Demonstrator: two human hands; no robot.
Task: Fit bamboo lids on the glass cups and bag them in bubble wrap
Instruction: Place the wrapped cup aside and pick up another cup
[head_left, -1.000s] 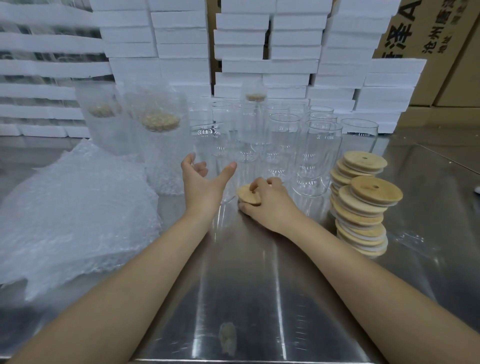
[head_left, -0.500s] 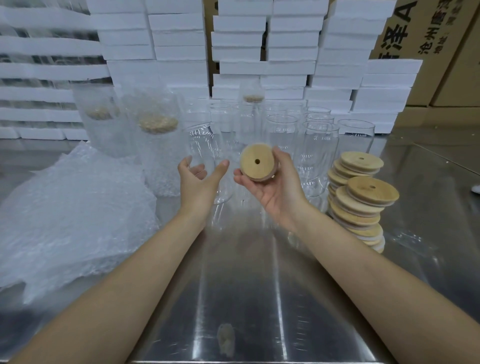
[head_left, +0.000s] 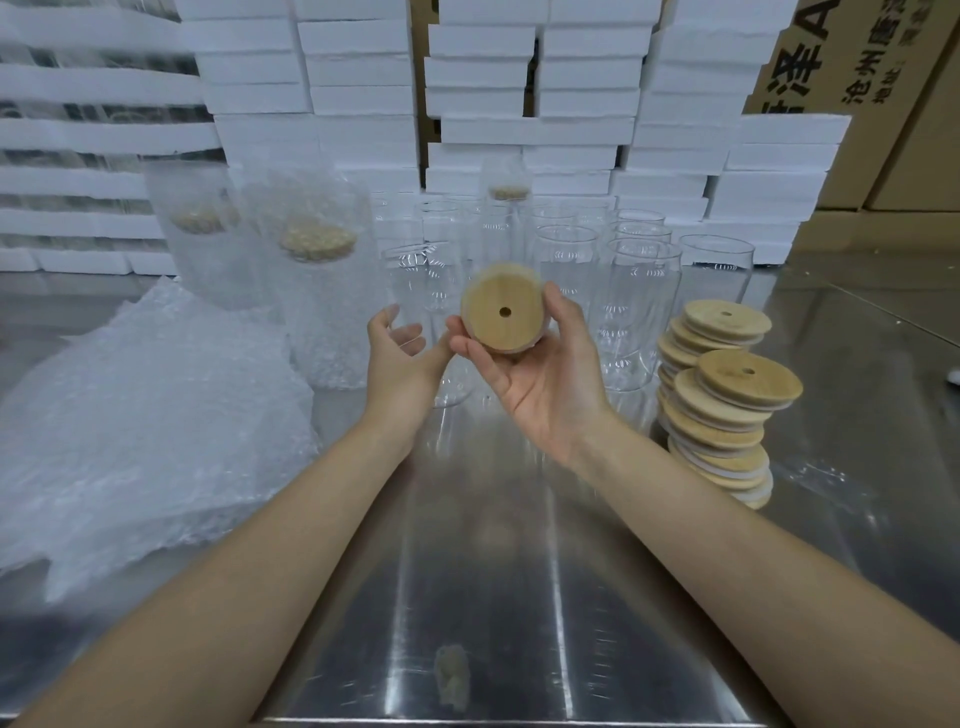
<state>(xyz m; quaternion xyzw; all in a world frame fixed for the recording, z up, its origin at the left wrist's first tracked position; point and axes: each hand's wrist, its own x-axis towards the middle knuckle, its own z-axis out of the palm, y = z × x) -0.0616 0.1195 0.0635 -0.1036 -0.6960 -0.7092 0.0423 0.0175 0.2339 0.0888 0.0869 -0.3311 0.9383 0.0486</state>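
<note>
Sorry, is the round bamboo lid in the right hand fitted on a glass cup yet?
Not fitted: the right hand holds the round bamboo lid aloft, face toward the camera.

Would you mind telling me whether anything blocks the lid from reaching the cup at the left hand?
Nothing visible does: the bamboo lid in the right hand is right beside the glass cup, whose mouth is uncovered.
</note>
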